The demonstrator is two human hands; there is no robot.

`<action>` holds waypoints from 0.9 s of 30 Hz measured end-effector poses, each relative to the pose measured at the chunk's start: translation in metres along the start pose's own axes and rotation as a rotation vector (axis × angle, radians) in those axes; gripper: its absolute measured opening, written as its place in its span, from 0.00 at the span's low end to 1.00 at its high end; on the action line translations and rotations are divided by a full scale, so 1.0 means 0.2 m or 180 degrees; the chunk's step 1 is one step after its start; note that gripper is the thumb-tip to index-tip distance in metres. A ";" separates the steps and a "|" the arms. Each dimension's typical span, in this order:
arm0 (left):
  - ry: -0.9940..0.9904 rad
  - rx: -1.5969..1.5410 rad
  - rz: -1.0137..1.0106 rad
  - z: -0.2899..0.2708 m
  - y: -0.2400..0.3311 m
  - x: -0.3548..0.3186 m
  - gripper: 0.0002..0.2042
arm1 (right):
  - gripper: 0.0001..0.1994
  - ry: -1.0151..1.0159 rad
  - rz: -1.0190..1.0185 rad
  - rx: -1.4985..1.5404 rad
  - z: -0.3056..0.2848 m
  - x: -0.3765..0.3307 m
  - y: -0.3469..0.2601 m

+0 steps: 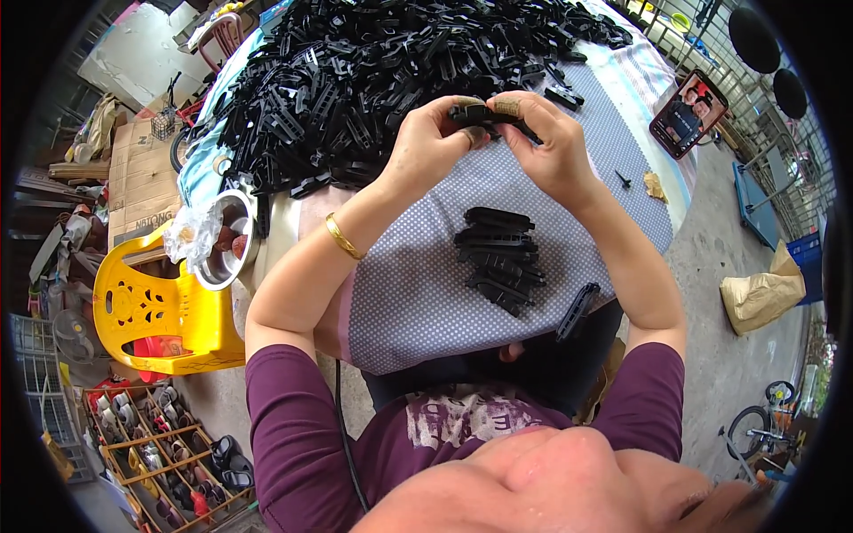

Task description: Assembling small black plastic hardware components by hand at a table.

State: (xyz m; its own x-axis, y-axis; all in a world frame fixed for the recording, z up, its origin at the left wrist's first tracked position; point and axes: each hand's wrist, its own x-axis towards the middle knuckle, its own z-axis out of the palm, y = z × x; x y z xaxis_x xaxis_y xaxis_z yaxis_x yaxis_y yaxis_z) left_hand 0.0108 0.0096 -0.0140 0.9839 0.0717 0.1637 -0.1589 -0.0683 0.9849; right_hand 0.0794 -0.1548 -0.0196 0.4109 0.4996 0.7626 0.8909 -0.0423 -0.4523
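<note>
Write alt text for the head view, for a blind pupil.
The left hand and right hand hold a black part over a dotted cloth; a large heap of black parts lies beyond, a smaller pile nearer.

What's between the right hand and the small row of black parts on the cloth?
Just the dotted cloth, bare from the right hand to the row of black parts; shows in the head view.

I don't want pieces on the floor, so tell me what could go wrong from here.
The black piece pinched between the left hand and right hand might slip. The single piece at the near edge of the table could get knocked off. The big heap of loose pieces might slump toward the hands.
</note>
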 end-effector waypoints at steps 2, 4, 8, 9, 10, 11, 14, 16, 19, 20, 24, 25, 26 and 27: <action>0.0015 0.0254 0.0061 -0.01 0.01 0.00 0.15 | 0.12 -0.0020 -0.0050 -0.0093 0.00 0.00 0.00; 0.0096 0.0552 0.0225 -0.01 0.01 -0.01 0.15 | 0.13 -0.0038 -0.0103 -0.0180 -0.01 0.00 -0.01; -0.0238 0.0813 0.0259 0.00 0.01 0.00 0.15 | 0.14 -0.0337 -0.0404 -0.0697 -0.03 0.00 0.00; -0.0251 0.0670 0.0132 0.00 0.03 0.00 0.15 | 0.14 -0.0388 -0.0528 -0.0766 -0.04 0.00 0.00; -0.0266 0.0527 0.0004 0.00 0.04 0.00 0.14 | 0.14 -0.0382 -0.0509 -0.0786 -0.04 0.00 0.00; -0.0220 0.0168 -0.0071 -0.01 0.02 0.00 0.15 | 0.15 -0.0412 -0.0494 -0.0733 -0.04 0.00 0.00; -0.0202 0.0302 0.0192 -0.01 0.03 0.00 0.16 | 0.17 -0.0374 -0.0246 -0.0225 -0.03 0.02 0.01; -0.0211 0.0510 0.0342 -0.02 0.05 0.00 0.18 | 0.20 -0.0182 0.0382 0.0168 -0.02 0.02 0.04; -0.0042 0.1558 0.0835 -0.01 0.04 -0.01 0.19 | 0.21 -0.0942 0.1053 0.0564 -0.08 0.02 0.06; -0.0040 0.1560 0.0830 0.00 0.05 -0.02 0.19 | 0.20 -0.1302 0.1347 0.0626 -0.09 0.03 0.05; -0.0069 0.1712 0.1340 0.00 0.06 -0.01 0.15 | 0.15 -0.0880 0.0888 0.0238 -0.09 0.02 0.00; -0.0042 0.1788 0.1432 0.00 0.06 -0.02 0.15 | 0.15 -0.0883 0.0884 0.0238 -0.09 0.02 0.00; -0.0017 0.1865 0.1526 0.00 0.07 -0.01 0.15 | 0.13 -0.0886 0.0818 0.0049 -0.09 0.02 0.01; -0.0013 0.1866 0.1529 0.00 0.06 -0.01 0.15 | 0.12 -0.0889 0.0752 -0.0141 -0.09 0.02 0.02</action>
State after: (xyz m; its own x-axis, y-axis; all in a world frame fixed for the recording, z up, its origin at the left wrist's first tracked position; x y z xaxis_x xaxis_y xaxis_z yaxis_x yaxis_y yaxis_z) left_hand 0.0069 0.0087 -0.0021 0.8179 -0.1033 0.5660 -0.5020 -0.6089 0.6142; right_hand 0.0877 -0.1695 -0.0099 0.5431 0.6881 0.4812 0.7878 -0.2192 -0.5757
